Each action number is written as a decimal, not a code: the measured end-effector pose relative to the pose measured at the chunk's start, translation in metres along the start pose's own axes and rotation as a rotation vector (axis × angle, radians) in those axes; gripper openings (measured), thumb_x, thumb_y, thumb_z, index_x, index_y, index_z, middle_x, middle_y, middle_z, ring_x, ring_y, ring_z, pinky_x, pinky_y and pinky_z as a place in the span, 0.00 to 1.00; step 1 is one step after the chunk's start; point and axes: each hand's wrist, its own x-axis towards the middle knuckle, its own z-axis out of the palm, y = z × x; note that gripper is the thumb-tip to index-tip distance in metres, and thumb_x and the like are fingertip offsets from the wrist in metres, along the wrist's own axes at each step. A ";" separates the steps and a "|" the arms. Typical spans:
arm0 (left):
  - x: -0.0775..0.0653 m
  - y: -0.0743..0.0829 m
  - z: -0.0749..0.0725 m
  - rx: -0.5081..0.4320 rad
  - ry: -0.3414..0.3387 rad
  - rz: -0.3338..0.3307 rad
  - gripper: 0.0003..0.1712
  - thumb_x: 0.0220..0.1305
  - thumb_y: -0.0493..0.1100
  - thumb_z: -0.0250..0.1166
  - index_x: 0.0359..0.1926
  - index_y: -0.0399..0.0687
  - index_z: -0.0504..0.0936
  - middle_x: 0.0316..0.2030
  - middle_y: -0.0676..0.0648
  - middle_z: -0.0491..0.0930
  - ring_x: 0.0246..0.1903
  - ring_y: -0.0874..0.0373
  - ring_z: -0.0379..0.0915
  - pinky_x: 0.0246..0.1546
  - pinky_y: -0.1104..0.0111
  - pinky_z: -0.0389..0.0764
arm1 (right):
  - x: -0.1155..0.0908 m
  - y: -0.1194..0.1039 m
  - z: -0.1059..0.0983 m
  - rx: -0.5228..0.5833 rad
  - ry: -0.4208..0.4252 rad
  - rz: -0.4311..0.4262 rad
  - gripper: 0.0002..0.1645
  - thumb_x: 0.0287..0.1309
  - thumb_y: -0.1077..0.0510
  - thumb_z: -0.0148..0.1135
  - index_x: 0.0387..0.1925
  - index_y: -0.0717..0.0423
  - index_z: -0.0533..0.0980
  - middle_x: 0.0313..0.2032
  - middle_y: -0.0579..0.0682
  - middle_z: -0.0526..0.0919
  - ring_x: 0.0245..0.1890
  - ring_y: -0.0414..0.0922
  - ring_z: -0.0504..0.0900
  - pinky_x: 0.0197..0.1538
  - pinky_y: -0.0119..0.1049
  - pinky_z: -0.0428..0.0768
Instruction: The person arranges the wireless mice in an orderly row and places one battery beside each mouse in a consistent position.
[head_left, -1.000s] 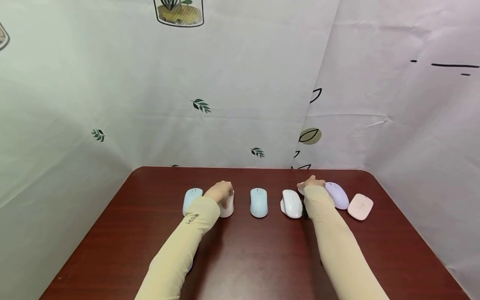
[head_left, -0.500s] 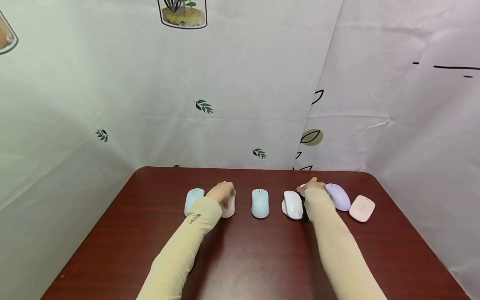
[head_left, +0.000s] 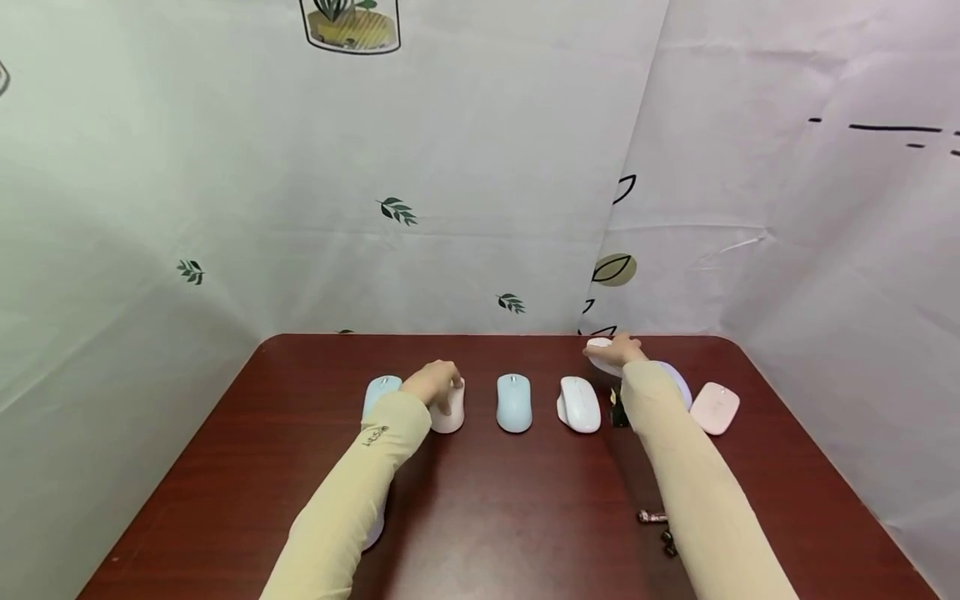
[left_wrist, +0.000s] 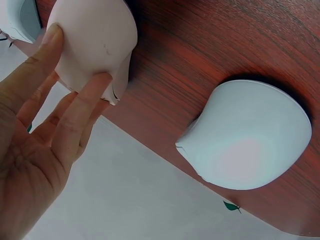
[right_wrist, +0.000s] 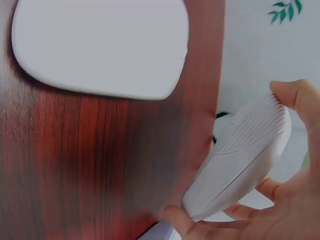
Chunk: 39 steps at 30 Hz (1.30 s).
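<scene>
Since the earlier frame, the right hand (head_left: 622, 348) has moved with a white mouse (head_left: 602, 357) to the back edge of the table (head_left: 480, 500). Its arm is stretched forward, and the digits clamp this tilted mouse at opposite ends; whether it touches the wood, I cannot clearly tell. Stretched also, the left hand (head_left: 431, 383) pinches a pink mouse (head_left: 450, 413) lying on the table. Between the hands lie a blue mouse (head_left: 513, 404) and a second white mouse (head_left: 580, 405). The right sleeve (head_left: 697, 475) partly covers a purple mouse (head_left: 681, 385).
</scene>
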 end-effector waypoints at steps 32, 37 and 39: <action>-0.001 -0.018 0.003 0.021 0.022 0.140 0.30 0.45 0.36 0.75 0.54 0.43 0.80 0.57 0.40 0.74 0.62 0.43 0.65 0.59 0.56 0.70 | -0.116 -0.102 0.059 -0.074 -0.024 -0.650 0.36 0.47 0.53 0.69 0.55 0.64 0.66 0.56 0.65 0.65 0.47 0.55 0.74 0.49 0.49 0.74; -0.001 -0.018 0.004 0.043 0.040 0.141 0.30 0.44 0.36 0.75 0.52 0.43 0.81 0.56 0.41 0.76 0.61 0.44 0.67 0.59 0.57 0.71 | -0.128 -0.109 0.069 -0.106 -0.048 -0.696 0.36 0.45 0.52 0.70 0.54 0.60 0.66 0.56 0.64 0.65 0.43 0.53 0.75 0.46 0.47 0.74; -0.001 -0.019 0.006 0.056 0.047 0.137 0.29 0.44 0.37 0.75 0.52 0.44 0.81 0.56 0.41 0.77 0.60 0.44 0.68 0.58 0.57 0.71 | -0.131 -0.110 0.073 -0.118 -0.051 -0.719 0.36 0.44 0.52 0.71 0.54 0.60 0.66 0.54 0.63 0.66 0.42 0.52 0.75 0.44 0.45 0.75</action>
